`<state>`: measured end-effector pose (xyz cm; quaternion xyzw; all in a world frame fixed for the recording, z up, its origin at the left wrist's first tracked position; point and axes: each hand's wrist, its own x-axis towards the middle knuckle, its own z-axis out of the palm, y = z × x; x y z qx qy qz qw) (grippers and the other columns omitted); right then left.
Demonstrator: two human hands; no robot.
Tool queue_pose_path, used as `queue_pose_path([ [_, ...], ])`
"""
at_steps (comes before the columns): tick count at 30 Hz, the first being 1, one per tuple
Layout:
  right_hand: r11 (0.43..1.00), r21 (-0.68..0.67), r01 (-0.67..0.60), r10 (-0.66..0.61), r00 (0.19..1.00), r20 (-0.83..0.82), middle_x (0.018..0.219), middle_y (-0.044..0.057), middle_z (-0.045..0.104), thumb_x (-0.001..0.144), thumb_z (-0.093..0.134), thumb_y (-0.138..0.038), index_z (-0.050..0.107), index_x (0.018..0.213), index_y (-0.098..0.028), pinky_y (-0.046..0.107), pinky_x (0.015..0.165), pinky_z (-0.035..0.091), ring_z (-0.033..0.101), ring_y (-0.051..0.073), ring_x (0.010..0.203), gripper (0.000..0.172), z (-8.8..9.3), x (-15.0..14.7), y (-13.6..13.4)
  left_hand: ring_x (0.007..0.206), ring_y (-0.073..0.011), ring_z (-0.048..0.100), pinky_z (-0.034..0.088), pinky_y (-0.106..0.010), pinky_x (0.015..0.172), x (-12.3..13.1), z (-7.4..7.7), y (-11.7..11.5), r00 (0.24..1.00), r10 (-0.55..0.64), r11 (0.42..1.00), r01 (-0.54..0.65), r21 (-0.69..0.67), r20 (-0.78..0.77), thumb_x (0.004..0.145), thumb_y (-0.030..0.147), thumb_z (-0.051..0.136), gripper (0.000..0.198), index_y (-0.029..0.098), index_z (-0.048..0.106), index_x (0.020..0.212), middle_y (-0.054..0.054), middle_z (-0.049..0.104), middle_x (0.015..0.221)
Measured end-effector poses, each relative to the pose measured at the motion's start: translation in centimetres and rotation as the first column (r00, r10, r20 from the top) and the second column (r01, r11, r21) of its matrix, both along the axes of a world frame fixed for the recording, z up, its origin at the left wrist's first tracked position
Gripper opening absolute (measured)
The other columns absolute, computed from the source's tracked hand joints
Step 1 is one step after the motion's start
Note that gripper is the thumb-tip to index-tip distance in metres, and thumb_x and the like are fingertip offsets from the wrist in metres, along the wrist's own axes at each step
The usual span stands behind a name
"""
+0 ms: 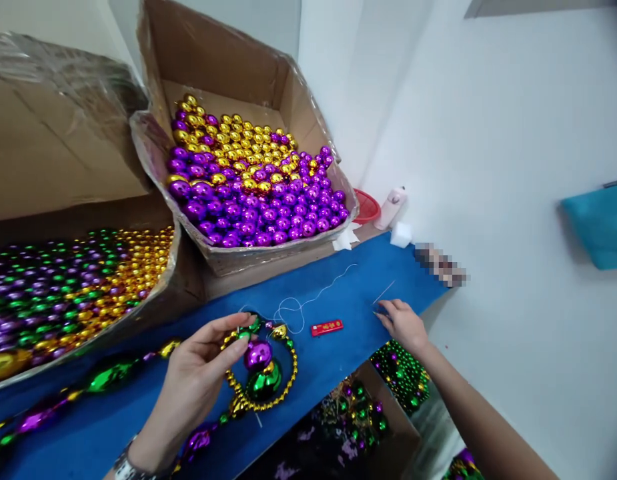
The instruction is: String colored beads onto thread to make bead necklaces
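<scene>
My left hand [195,370] is closed, thumb and fingers pinching a small green bead [245,335] on a bead necklace. Close by hang or lie a shiny purple ball [258,356] and a larger green ball [264,385], inside a loop of small gold beads [295,370]. A thin white thread [301,308] runs in loose curls from the beads across the blue table cover [288,290]. At the right, my right hand [407,328] pinches a thin needle [384,292] between thumb and fingers. A red packet [327,327] lies flat between the two hands.
A cardboard box [223,263] of purple and gold beads stands behind; another box [181,260] with smaller multicoloured beads is at left. A long bead string [113,375] crosses the table. Below the front edge sits an open carton [393,427]. A red basket [367,207] stands behind.
</scene>
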<state>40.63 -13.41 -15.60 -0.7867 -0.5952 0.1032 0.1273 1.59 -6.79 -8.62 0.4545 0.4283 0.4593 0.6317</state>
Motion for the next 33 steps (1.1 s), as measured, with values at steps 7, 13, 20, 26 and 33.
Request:
queue_pose_path([
  [7, 0.999, 0.005, 0.046, -0.046, 0.999, -0.011, 0.114, 0.006, 0.058, 0.092, 0.051, -0.031, 0.058, 0.108, -0.019, 0.038, 0.085, 0.048, 0.058, 0.017, 0.097, 0.021, -0.8, 0.0, -1.0, 0.102, -0.0200, 0.060, 0.050, -0.022, 0.081, 0.3, -0.6, -0.2, 0.999, -0.054, 0.998, 0.054, 0.015, 0.003, 0.069, 0.021, 0.075, 0.037, 0.022, 0.065, 0.104, -0.006, 0.066, 0.113],
  [13, 0.983, 0.066, -0.169, 0.182, 0.912, -0.367, 0.087, 0.003, 0.062, 0.098, 0.027, -0.037, 0.056, 0.109, -0.024, 0.029, 0.063, 0.048, 0.058, 0.014, 0.062, 0.034, 3.0, -6.7, 1.2, 0.096, -0.0214, 0.061, 0.051, -0.027, 0.078, 0.9, 0.8, -1.1, 0.981, -0.182, 0.978, 0.187, 0.093, -0.061, 0.071, 0.018, 0.072, 0.036, 0.020, 0.065, 0.107, -0.009, 0.064, 0.115],
  [20, 0.788, 0.117, -0.604, 0.537, 0.583, -0.610, 0.092, 0.001, 0.065, 0.093, 0.046, -0.039, 0.061, 0.106, -0.026, 0.026, 0.066, 0.044, 0.059, 0.015, 0.078, 0.024, 8.7, -15.7, 3.0, 0.085, -0.0216, 0.063, 0.050, -0.027, 0.068, 0.4, 1.6, -1.9, 0.941, -0.305, 0.937, 0.324, 0.130, -0.146, 0.074, 0.019, 0.069, 0.043, 0.022, 0.061, 0.116, -0.011, 0.064, 0.112],
  [26, 0.704, 0.197, -0.682, 0.619, 0.454, -0.641, 0.097, 0.002, 0.065, 0.091, 0.050, -0.034, 0.064, 0.105, -0.024, 0.028, 0.071, 0.044, 0.060, 0.017, 0.084, 0.022, 9.4, -17.3, 4.0, 0.098, -0.0245, 0.059, 0.048, -0.029, 0.076, 0.2, 1.4, -1.8, 0.935, -0.339, 0.927, 0.351, 0.134, -0.105, 0.075, 0.018, 0.069, 0.043, 0.022, 0.061, 0.116, -0.008, 0.068, 0.094],
  [33, 0.640, 0.227, -0.734, 0.665, 0.382, -0.642, 0.093, 0.001, 0.067, 0.089, 0.053, -0.032, 0.067, 0.099, -0.023, 0.027, 0.070, 0.045, 0.061, 0.016, 0.080, 0.019, 9.5, -17.7, 4.7, 0.103, -0.0248, 0.059, 0.048, -0.033, 0.083, 0.2, 1.3, -1.6, 0.901, -0.434, 0.896, 0.430, 0.113, 0.005, 0.073, 0.015, 0.070, 0.045, 0.022, 0.060, 0.117, -0.010, 0.063, 0.116],
])
